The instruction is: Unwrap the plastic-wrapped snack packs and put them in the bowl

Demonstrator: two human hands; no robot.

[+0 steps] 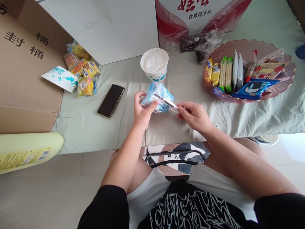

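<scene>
- I hold a snack packet (157, 101) between my left hand (142, 112) and my right hand (193, 115), above the near part of the cloth-covered table (186, 79).
- A paper cup (154, 64) stands just behind the packet.
- A phone (111, 100) lies flat on the cloth, left of my left hand.
- Farther left, a pile of snack packs (83, 71) sits against a cardboard box (26, 73), with a folded paper sleeve (60, 78) beside it.
- A tray (247, 47) holding upright snack packs rests on the table to my right.
- A printed carton (200, 16) stands behind the cup and tray.
</scene>
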